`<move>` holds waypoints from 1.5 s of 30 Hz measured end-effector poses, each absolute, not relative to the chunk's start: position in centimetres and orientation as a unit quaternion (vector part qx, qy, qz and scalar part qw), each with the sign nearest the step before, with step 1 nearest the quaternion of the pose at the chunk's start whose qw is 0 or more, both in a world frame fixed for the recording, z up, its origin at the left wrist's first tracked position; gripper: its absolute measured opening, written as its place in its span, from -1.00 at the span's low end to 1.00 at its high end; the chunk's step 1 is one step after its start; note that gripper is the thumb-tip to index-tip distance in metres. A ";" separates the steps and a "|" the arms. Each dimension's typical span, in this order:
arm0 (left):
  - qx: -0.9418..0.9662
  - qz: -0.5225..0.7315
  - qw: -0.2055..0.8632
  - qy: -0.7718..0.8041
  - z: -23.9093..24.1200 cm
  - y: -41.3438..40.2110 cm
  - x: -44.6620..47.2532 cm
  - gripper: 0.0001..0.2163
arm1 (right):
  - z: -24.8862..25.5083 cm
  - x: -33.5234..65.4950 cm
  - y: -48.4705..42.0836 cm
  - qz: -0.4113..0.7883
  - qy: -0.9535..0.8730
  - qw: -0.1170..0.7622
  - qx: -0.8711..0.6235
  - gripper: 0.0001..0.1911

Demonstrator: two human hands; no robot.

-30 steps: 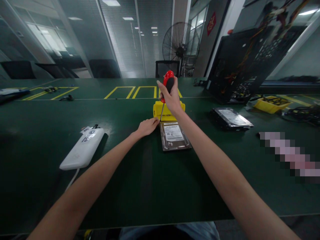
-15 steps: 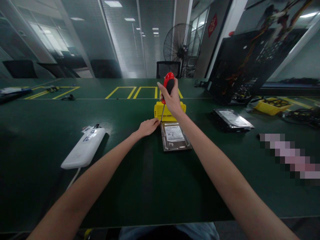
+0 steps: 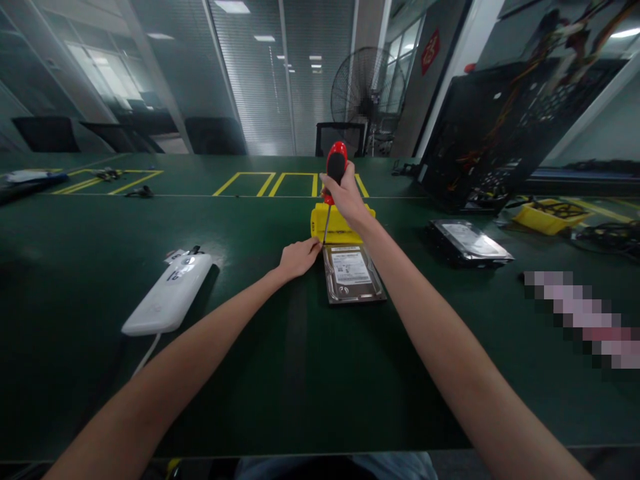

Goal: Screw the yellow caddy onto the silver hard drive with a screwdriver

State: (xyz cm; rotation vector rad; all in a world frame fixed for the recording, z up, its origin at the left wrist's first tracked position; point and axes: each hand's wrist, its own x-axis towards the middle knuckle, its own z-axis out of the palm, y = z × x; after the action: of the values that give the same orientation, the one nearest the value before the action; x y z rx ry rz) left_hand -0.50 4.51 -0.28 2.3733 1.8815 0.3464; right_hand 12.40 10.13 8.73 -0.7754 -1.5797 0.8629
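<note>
A silver hard drive [image 3: 353,273] with a white label lies flat on the green table [image 3: 300,373] in front of me. My right hand [image 3: 347,197] is wrapped round the red and black handle of a screwdriver [image 3: 335,167], held upright with its tip at the drive's far left corner. My left hand [image 3: 299,257] rests at that same corner, fingers pressed against the drive's edge by the tip. A yellow tray [image 3: 340,227] stands just behind the drive.
A white power bank [image 3: 170,297] with a cable lies to the left. A second hard drive [image 3: 470,241] lies to the right, with an open black computer case [image 3: 500,127] and another yellow tray [image 3: 547,215] beyond it. A fan [image 3: 367,87] stands behind the table.
My right index finger, stretched out before, has curled onto the screwdriver handle. The view has shifted slightly; both hands stay at the drive's corner.
</note>
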 end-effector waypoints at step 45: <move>0.707 0.331 0.068 0.622 -0.9 5.2 -1.4 -0.79 | 9.2 12.4 8.7 0.363 -0.727 0.506 -0.291 -0.23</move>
State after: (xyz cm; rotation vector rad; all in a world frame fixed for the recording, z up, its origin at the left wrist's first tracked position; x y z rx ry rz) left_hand -1.42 5.15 -0.94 2.1291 1.8742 0.9959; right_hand 12.39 8.75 9.21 -0.7021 -1.7531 0.8745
